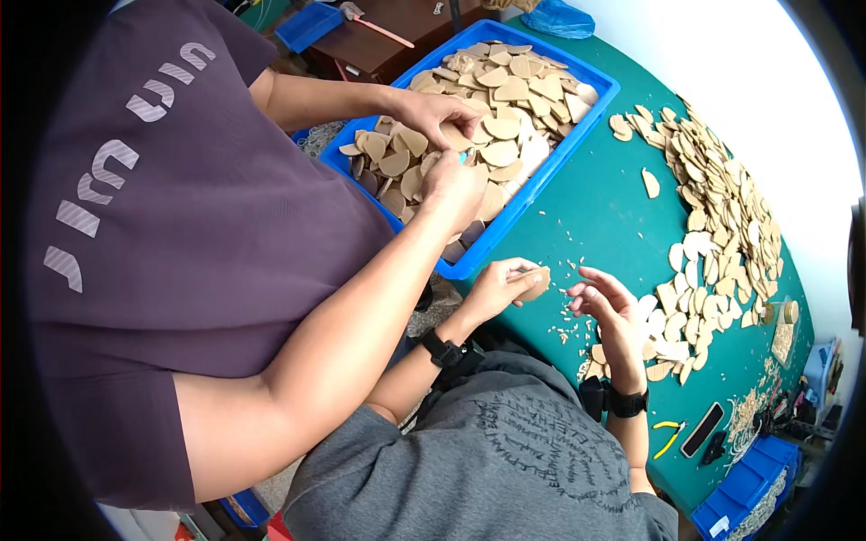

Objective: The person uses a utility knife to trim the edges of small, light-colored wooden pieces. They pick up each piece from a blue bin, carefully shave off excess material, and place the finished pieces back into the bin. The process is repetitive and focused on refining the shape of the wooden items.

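My left hand point(502, 287) is closed round a flat tan piece with a rounded edge point(534, 285), held just above the green table point(577, 189). To its right, apart from the piece, my right hand point(610, 311) is raised with its fingers loosely bent and apart, and I see nothing in it. Small tan peg-like bits point(566, 332) lie scattered on the table between my hands. Beyond my right hand spreads a large heap of similar flat tan pieces point(722, 207), some half-round. A single piece point(650, 183) lies apart from the heap.
A co-worker in a purple shirt point(198, 261) stands at left, both hands over a blue tray point(541, 194) full of tan pieces, holding one piece and something cyan. At right are yellow-handled pliers point(668, 437), a phone point(702, 430), a clear container point(783, 343) and a blue bin point(749, 482).
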A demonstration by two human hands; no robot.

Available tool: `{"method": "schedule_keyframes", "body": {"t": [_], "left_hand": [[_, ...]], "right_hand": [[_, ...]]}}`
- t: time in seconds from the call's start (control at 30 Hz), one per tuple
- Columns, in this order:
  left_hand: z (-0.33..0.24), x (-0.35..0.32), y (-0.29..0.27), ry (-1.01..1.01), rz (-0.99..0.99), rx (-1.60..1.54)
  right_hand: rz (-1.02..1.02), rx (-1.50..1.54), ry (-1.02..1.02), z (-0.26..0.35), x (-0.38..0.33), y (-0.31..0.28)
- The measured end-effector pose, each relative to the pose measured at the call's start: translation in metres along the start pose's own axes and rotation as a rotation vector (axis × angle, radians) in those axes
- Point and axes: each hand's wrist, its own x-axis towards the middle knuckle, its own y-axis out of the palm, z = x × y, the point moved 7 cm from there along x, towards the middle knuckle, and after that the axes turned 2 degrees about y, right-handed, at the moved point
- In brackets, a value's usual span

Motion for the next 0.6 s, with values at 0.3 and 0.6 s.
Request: {"method": "schedule_keyframes", "body": {"t": [0.3, 0.6], "left_hand": [[0.0051, -0.0022, -0.003, 0.001, -0.021, -0.018], [0.0075, -0.0007, -0.0036, -0.028, 0.006, -0.001]], "right_hand": [[0.011, -0.011, -0.004, -0.0048, 0.0019, 0.0013], [0.021, -0.025, -0.006, -0.006, 0.0023, 0.0023]]}}
